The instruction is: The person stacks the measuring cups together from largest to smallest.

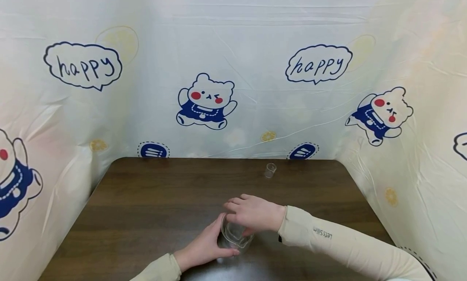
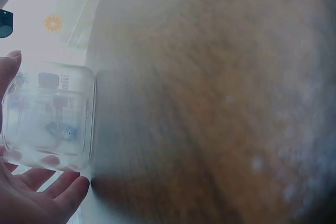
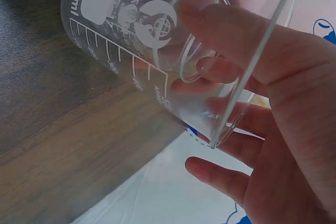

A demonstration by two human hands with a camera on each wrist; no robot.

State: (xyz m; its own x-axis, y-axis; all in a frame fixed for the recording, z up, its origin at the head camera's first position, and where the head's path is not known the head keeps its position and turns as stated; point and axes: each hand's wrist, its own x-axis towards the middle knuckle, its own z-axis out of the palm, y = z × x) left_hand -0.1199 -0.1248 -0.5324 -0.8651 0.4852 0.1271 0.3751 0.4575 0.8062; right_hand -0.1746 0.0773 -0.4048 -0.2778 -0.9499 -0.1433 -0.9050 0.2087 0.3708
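My left hand (image 1: 204, 246) grips a large clear glass beaker (image 1: 246, 244) from its left side, thumb at the front, on the near part of the table. White print on its wall, seen in the right wrist view, reads 500ml beside a scale. A smaller glass beaker (image 3: 186, 59) sits inside it. From above, my right hand (image 1: 255, 214) reaches over the rim, its thumb and fingers pinching the smaller beaker near its edge. In the left wrist view, the large beaker's base (image 2: 93, 119) stands at the tabletop, with left fingers along its wall.
A small clear glass cup (image 1: 270, 170) stands toward the back right of the dark wooden table (image 1: 164, 191). Behind and at both sides hangs a pale curtain (image 1: 255, 41) printed with bears and the word happy.
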